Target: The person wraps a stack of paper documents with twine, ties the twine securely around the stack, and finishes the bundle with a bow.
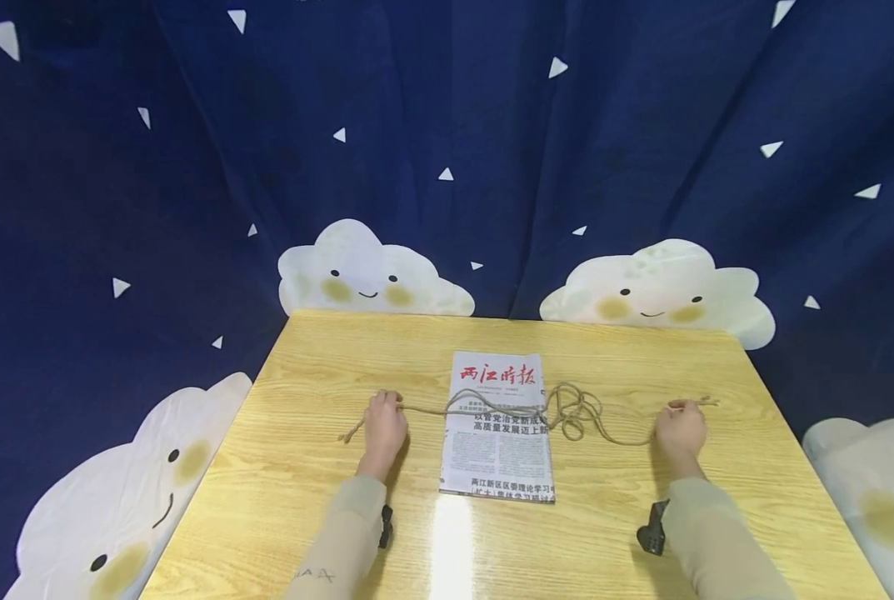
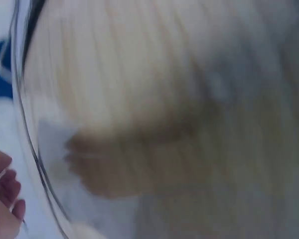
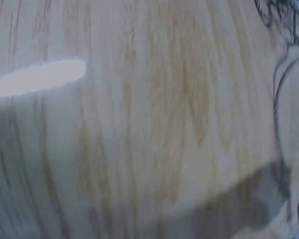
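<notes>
A thin brown rope [image 1: 491,409] runs across the table, lying over a folded newspaper [image 1: 497,467] with red and black print. To the right of the paper's upper half the rope bunches into loose loops. My left hand [image 1: 385,427] pinches the rope near its left end, and a short tail sticks out past the fingers. On the other side my right hand [image 1: 681,429] grips the rope near its right end, where a frayed tip shows beyond the fingers. In the right wrist view the tangled rope [image 3: 279,99] and the hand's edge appear at the right.
The wooden table [image 1: 327,358] has a bright light reflection near its front. Behind it hangs a dark blue curtain [image 1: 432,100] with white triangles and smiling clouds. A black wrist device [image 1: 652,529] is on the right sleeve, another on the left.
</notes>
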`<state>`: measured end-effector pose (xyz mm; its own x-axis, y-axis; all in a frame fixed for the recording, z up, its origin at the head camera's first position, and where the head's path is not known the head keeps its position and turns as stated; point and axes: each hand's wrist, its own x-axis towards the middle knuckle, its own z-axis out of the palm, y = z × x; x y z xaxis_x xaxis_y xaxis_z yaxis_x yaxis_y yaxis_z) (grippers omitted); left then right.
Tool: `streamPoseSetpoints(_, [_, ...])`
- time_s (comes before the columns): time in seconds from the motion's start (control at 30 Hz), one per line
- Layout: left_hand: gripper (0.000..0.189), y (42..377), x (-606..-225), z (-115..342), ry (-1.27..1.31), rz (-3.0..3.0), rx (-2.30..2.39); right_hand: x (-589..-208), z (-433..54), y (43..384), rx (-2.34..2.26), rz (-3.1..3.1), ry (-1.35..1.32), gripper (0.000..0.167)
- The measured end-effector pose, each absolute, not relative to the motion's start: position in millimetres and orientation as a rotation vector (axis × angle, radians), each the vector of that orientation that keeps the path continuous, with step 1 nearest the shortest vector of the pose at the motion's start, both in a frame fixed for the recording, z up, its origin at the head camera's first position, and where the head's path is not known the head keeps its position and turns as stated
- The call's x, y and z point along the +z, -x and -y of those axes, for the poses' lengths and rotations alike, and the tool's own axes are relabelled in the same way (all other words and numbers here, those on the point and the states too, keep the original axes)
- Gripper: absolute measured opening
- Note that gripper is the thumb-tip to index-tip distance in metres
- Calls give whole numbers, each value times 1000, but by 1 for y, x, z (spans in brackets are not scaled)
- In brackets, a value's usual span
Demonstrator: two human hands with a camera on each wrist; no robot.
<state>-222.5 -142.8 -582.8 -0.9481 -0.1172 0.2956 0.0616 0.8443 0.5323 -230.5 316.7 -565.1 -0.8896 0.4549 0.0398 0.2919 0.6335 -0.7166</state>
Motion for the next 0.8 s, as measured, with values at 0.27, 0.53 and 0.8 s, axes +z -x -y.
streamPoseSetpoints(0.27, [17, 233, -579, 71, 371, 2859, -778, -567, -288, 244, 1251, 2923, 12, 32])
streamPoseSetpoints(0.53, [15, 232, -587, 39, 413, 2913, -556, -575, -272, 243, 1392, 2967, -16, 36])
streamPoseSetpoints(0.8, [11, 230, -586, 34, 411, 2893, -471, -572, -264, 245, 1573, 2930, 84, 36])
